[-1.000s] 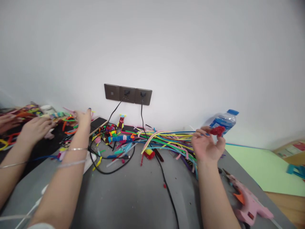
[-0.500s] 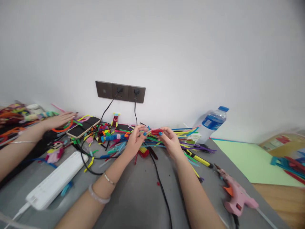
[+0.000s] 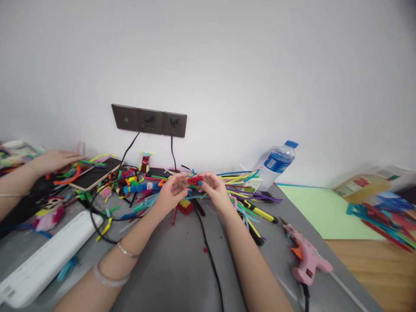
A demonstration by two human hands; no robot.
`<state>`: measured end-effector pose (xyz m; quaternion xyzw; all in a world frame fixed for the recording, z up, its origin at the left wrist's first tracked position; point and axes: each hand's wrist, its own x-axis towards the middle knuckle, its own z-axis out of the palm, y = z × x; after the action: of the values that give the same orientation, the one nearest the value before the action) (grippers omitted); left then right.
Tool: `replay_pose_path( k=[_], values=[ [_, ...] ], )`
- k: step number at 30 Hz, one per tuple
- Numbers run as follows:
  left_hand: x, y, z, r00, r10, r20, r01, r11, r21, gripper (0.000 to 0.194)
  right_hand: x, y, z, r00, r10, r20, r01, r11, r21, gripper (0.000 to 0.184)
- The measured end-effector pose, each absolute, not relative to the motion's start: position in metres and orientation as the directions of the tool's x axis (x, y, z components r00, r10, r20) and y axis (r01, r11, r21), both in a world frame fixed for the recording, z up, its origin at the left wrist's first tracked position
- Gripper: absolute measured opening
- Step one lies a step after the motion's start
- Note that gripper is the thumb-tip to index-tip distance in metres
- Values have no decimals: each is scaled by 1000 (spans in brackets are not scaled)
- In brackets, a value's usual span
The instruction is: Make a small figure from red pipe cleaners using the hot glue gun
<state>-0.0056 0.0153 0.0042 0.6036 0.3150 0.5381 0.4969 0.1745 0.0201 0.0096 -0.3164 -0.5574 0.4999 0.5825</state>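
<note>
Above the heap of pipe cleaners, a small shiny red pipe-cleaner piece (image 3: 195, 179) is held between my two hands. My right hand (image 3: 215, 195) pinches its right end, the blue-nailed thumb in front. My left hand (image 3: 169, 196) is curled at its left end, index finger against it and thumb lower. Loose multicoloured pipe cleaners (image 3: 240, 174) spread behind and beside my hands. A blue wrapped pipe-cleaner piece (image 3: 138, 188) lies left of my left hand. Just below my hands is a red and yellow object (image 3: 185, 206), partly covered.
Another person's hand (image 3: 53, 161) reaches in from the left near a phone (image 3: 97, 174). A white power strip (image 3: 48, 255), black cable (image 3: 211, 255), yellow cutter (image 3: 264, 214) and pink glue gun (image 3: 308, 255) lie around. A water bottle (image 3: 279, 164) stands by light green paper (image 3: 325, 212).
The view has turned right, so everything sits further left. My left fingers have moved closer to the red piece. The other person's hand stays near the phone.
</note>
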Motion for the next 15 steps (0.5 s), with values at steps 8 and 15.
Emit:
replay_pose_path(
  k=[8, 15],
  values=[
    [-6, 18, 5, 175, 938, 300, -164, -273, 948, 25, 171, 17, 9, -188, 938, 291, -228, 247, -942, 25],
    [-8, 21, 0, 137, 941, 310, -171, -286, 943, 24, 169, 19, 6, -219, 920, 325, -258, 267, -929, 34]
  ],
)
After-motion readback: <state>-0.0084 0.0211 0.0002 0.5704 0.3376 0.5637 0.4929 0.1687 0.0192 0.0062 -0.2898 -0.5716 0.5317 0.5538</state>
